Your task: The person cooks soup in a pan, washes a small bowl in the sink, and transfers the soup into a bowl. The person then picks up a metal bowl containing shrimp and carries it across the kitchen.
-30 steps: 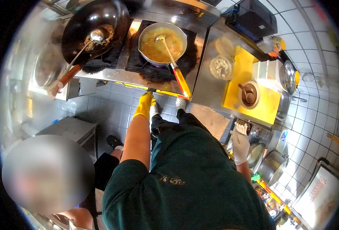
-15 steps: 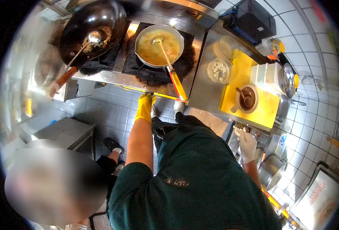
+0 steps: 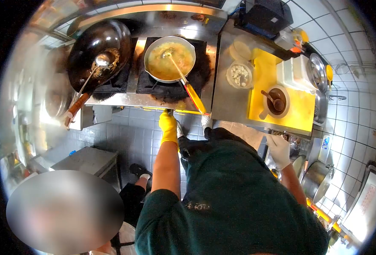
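Grey floor tiles [image 3: 139,127] and white wall tiles [image 3: 349,140], the latter at 3 o'clock, make up the kitchen I watch from afar. Nearest my viewpoint, at 6 o'clock, is a dark green shirt [image 3: 235,191]; another person [image 3: 132,202], face blurred, is at 8 o'clock. Near the centre, the left hand [image 3: 168,126], in a yellow glove, meets the stove's front edge with its fingers curled; I cannot tell whether they pinch anything. At 3 o'clock the right hand [image 3: 279,149], in a white glove, has its fingers drawn together just below the table's edge; whether something sits between them I cannot tell.

Beyond, towards 12 o'clock, the stove [image 3: 154,99] has sooty burners. On it is a pot [image 3: 162,80] of cloudy yellowish liquid, with a yellow-handled utensil [image 3: 195,98] leaning in it. At 10 o'clock sits a dark wok [image 3: 81,46] with a ladle [image 3: 103,60] inside. The steel table [image 3: 228,102] at 2 o'clock carries a yellow board [image 3: 260,85] and, on it, a pale bowl [image 3: 287,102].

Now the writing: pale lettering [image 3: 198,207] on the shirt is unreadable to me. A blue label [image 3: 325,142] at 3 o'clock and red characters [image 3: 368,199] on a white panel at 4 are too small to read.
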`<action>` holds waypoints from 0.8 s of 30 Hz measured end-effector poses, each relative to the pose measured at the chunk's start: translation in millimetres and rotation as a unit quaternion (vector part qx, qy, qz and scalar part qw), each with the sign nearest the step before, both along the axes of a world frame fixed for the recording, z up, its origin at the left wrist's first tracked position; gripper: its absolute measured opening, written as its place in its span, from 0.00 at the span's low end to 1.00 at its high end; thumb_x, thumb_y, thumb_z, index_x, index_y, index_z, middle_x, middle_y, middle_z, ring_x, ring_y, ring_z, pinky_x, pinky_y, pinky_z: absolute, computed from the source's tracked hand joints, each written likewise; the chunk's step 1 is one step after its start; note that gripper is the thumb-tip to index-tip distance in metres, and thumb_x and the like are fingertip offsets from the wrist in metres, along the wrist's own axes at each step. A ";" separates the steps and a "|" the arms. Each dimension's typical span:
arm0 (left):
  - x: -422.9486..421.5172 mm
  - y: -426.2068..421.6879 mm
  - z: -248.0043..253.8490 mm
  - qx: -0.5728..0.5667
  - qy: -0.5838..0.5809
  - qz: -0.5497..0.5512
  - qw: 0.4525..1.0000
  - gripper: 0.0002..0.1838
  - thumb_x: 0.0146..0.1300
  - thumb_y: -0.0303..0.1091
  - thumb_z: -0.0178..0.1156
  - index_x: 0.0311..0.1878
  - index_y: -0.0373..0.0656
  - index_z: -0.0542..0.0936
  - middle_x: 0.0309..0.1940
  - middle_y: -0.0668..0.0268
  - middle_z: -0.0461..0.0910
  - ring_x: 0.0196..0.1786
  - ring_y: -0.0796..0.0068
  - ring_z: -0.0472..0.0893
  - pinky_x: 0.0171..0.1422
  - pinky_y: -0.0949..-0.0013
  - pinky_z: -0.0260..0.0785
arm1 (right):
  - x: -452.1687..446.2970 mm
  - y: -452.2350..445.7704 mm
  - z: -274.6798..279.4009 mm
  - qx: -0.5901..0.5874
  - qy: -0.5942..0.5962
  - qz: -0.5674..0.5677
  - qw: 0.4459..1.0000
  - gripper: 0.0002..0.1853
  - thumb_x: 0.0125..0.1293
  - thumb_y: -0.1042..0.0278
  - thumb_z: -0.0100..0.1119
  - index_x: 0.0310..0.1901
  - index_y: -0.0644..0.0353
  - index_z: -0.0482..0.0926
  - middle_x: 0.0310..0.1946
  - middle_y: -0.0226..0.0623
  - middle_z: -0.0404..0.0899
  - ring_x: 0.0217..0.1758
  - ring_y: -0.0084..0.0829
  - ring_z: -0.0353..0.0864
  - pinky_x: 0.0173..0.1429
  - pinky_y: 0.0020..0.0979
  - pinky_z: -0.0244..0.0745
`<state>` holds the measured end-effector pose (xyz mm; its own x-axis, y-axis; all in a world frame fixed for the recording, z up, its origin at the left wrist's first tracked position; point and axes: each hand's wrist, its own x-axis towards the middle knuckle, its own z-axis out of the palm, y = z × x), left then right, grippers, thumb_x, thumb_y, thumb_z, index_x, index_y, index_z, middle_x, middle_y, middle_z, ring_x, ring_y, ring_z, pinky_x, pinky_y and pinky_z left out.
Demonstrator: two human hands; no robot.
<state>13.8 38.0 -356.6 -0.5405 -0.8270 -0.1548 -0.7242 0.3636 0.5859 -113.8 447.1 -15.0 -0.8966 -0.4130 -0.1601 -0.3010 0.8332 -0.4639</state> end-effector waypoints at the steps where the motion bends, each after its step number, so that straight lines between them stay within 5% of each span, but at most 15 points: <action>1: -0.8 3.3 21.1 0.020 -0.092 -0.016 0.995 0.14 0.67 0.38 0.61 0.52 0.49 0.87 0.41 0.50 0.88 0.45 0.44 0.88 0.50 0.48 0.80 | 2.2 -10.6 2.6 -0.016 -0.015 -0.011 1.000 0.14 0.73 0.60 0.62 0.39 0.64 0.86 0.32 0.49 0.83 0.36 0.44 0.85 0.43 0.38 0.78; 4: 13.8 2.6 69.1 0.044 -0.177 -0.078 0.980 0.13 0.65 0.34 0.60 0.50 0.48 0.88 0.43 0.50 0.88 0.47 0.44 0.87 0.54 0.48 0.80 | -2.5 -18.0 -12.9 -0.046 -0.031 0.033 0.998 0.15 0.73 0.59 0.63 0.48 0.62 0.88 0.42 0.49 0.88 0.45 0.42 0.89 0.52 0.36 0.81; 7: 10.7 17.3 170.3 -0.153 0.085 -0.045 0.984 0.30 0.62 0.29 0.62 0.69 0.38 0.75 0.64 0.39 0.78 0.55 0.38 0.85 0.57 0.48 0.79 | -8.2 -63.9 -21.8 -0.103 -0.092 0.001 0.990 0.15 0.74 0.58 0.61 0.51 0.60 0.88 0.45 0.48 0.89 0.47 0.41 0.89 0.55 0.37 0.80; 9: -4.8 20.8 225.6 -0.267 0.151 -0.137 0.942 0.35 0.61 0.28 0.63 0.74 0.40 0.71 0.73 0.35 0.68 0.59 0.34 0.81 0.58 0.48 0.80 | -19.5 -90.6 -40.9 -0.170 -0.154 0.044 0.972 0.19 0.78 0.53 0.57 0.58 0.58 0.86 0.47 0.47 0.89 0.47 0.38 0.89 0.55 0.35 0.80; 11: -31.1 21.7 278.3 -0.226 0.074 -0.275 0.932 0.36 0.62 0.28 0.62 0.76 0.45 0.68 0.72 0.39 0.69 0.48 0.41 0.86 0.48 0.54 0.83 | -30.7 -127.0 -81.5 -0.283 -0.367 -0.049 0.885 0.29 0.81 0.42 0.49 0.66 0.58 0.80 0.50 0.43 0.88 0.48 0.33 0.88 0.54 0.34 0.81; 12: -45.3 19.6 292.2 -0.181 0.015 -0.348 0.920 0.36 0.63 0.29 0.61 0.77 0.49 0.67 0.72 0.41 0.70 0.43 0.45 0.88 0.45 0.56 0.84 | -36.8 -151.0 -83.5 -0.319 -0.469 -0.070 0.821 0.38 0.79 0.32 0.45 0.69 0.62 0.76 0.57 0.45 0.85 0.57 0.35 0.85 0.60 0.37 0.79; 15: -72.6 10.2 279.8 -0.268 -0.106 -0.524 0.802 0.37 0.63 0.29 0.60 0.77 0.58 0.67 0.76 0.45 0.66 0.39 0.56 0.89 0.41 0.55 0.83 | -41.2 -218.0 -130.1 -0.367 -0.548 -0.146 0.737 0.39 0.78 0.34 0.48 0.70 0.65 0.73 0.57 0.45 0.83 0.58 0.34 0.82 0.62 0.37 0.79; 19: -82.3 -11.7 258.2 -0.330 -0.141 -0.533 0.766 0.30 0.64 0.32 0.59 0.69 0.33 0.72 0.50 0.47 0.82 0.34 0.56 0.87 0.33 0.56 0.80 | -45.2 -265.0 -166.7 -0.448 -0.647 -0.106 0.608 0.31 0.81 0.42 0.50 0.65 0.66 0.74 0.50 0.45 0.85 0.48 0.32 0.85 0.55 0.34 0.83; 24: -53.6 -36.4 283.8 -0.371 -0.084 -0.516 0.767 0.23 0.63 0.29 0.58 0.57 0.22 0.77 0.37 0.48 0.82 0.29 0.58 0.86 0.27 0.58 0.78 | -41.8 -271.1 -147.7 -0.404 -0.638 -0.191 0.627 0.21 0.81 0.51 0.53 0.56 0.64 0.78 0.41 0.42 0.87 0.33 0.29 0.85 0.38 0.27 0.82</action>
